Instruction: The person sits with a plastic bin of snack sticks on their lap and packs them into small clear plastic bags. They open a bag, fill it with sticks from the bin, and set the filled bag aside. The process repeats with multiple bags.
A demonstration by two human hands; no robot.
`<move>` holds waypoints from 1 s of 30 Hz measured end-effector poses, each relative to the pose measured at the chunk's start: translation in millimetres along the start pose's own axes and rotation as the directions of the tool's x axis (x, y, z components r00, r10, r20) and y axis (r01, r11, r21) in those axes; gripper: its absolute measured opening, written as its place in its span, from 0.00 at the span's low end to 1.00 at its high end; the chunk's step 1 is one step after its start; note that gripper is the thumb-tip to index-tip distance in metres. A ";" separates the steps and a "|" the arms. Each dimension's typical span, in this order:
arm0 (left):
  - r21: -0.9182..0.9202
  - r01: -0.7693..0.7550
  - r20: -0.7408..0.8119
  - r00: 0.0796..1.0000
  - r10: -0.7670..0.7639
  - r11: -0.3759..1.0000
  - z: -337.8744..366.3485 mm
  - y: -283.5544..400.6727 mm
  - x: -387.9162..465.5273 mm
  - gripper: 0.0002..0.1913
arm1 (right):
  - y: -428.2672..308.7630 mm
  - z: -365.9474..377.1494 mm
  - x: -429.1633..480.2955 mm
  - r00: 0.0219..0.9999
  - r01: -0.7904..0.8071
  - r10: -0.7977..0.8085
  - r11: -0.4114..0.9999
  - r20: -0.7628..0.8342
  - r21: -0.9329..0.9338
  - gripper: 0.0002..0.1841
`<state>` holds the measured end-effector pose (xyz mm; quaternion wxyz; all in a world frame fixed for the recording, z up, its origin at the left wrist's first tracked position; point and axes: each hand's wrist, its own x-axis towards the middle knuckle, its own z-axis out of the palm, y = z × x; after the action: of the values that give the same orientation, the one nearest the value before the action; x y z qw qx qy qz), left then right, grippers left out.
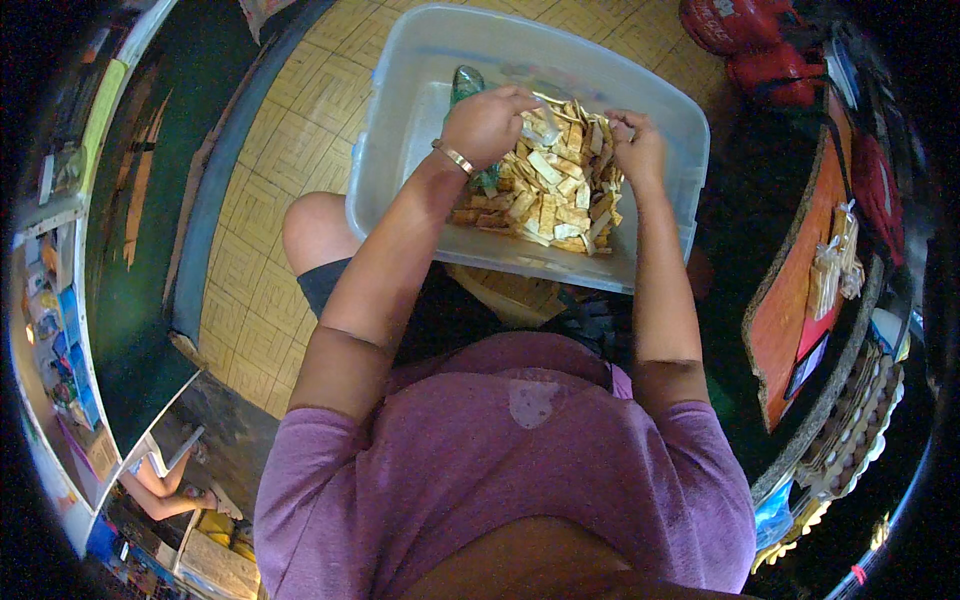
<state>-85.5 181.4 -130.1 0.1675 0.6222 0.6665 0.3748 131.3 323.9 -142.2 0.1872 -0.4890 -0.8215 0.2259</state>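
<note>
A translucent plastic storage bin [675, 150] lies across my lap, holding a heap of flat, browned, strip-like pieces [555, 187] that look like dry crackers or chips. Over the heap's upper left, my left hand [487, 120], with a metal bracelet at the wrist, grips a small clear plastic bag [547, 131] at its fingertips. My right hand [636, 142] is at the heap's right side with fingers bent; whether it holds a piece cannot be told. A green plastic bag [468, 82] lies in the bin, partly hidden behind my left hand.
Red gas cylinders [772, 71] stand at the upper right. On the right, an orange board [795, 285] carries filled clear bags [834, 262] and a phone [806, 366]. Stacked egg trays [851, 427] are at the lower right. Another person's legs [169, 495] show at the lower left.
</note>
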 end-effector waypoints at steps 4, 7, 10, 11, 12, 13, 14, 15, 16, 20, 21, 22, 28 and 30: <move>0.028 0.006 -0.013 1.000 -0.005 1.000 -0.4 -0.3 0.6 0.16 | 24.4 29.6 -6.9 0.903 -0.157 0.302 0.895 0.306 -0.418 0.12; 0.039 0.002 -0.021 1.000 -0.001 0.999 -0.7 -0.4 0.1 0.16 | 30.0 40.1 -24.4 0.919 0.079 0.098 0.904 0.382 -0.420 0.16; 0.020 -0.002 -0.027 1.000 0.002 1.000 -0.8 -0.9 0.1 0.16 | 24.8 46.7 -31.7 0.924 0.044 0.117 0.913 0.365 -0.405 0.19; 0.016 -0.004 -0.029 1.000 0.005 1.000 -0.7 -1.1 0.1 0.16 | 22.6 47.2 -32.2 0.930 0.044 0.110 0.913 0.350 -0.405 0.19; 0.013 -0.006 -0.032 0.999 0.006 1.000 -0.6 -1.1 0.0 0.16 | 20.5 47.5 -32.6 0.953 0.046 0.073 0.925 0.294 -0.378 0.17; 0.010 -0.010 -0.041 0.999 0.011 1.000 -0.5 -1.2 -0.2 0.16 | 18.9 47.9 -33.2 0.971 0.050 0.037 0.935 0.237 -0.351 0.15; 0.012 -0.007 -0.038 0.999 0.007 1.000 -0.4 -1.1 -0.2 0.16 | 17.5 48.7 -32.7 0.984 0.056 0.004 0.944 0.180 -0.326 0.13; 0.013 -0.008 -0.039 0.999 0.009 1.000 0.0 -0.9 -0.2 0.16 | 16.6 50.3 -31.1 0.979 0.081 -0.011 0.938 0.205 -0.338 0.13; 0.015 -0.013 -0.041 0.999 0.014 1.000 0.0 -0.8 -0.4 0.16 | 16.0 52.6 -29.0 0.973 0.103 -0.021 0.931 0.231 -0.350 0.13; 0.009 -0.004 -0.015 1.000 0.004 1.000 -1.2 -0.6 0.6 0.16 | 19.1 61.5 -21.6 0.948 0.223 -0.082 0.861 0.308 -0.457 0.12; 0.014 0.002 -0.011 1.000 -0.002 1.000 -1.5 -0.2 0.3 0.17 | 20.3 62.1 -19.8 0.953 0.191 -0.051 0.866 0.300 -0.462 0.13; 0.021 0.008 -0.006 1.000 -0.008 1.000 -1.9 0.0 0.3 0.17 | 21.4 61.0 -17.7 0.954 0.164 -0.017 0.865 0.299 -0.474 0.14; -0.053 -0.024 -0.036 0.999 0.022 0.998 -2.2 0.4 0.8 0.17 | 6.9 17.0 -11.8 0.999 0.003 0.003 0.988 0.035 -0.156 0.09; -0.061 -0.022 -0.029 0.999 0.020 0.998 -1.8 -0.5 0.7 0.17 | -10.8 -3.9 -15.1 0.995 -0.095 0.098 0.991 -0.022 0.093 0.07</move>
<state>-87.2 181.5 -129.1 0.1729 0.6184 0.6504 0.4058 132.5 306.7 -134.3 0.2090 -0.5220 -0.7831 0.2657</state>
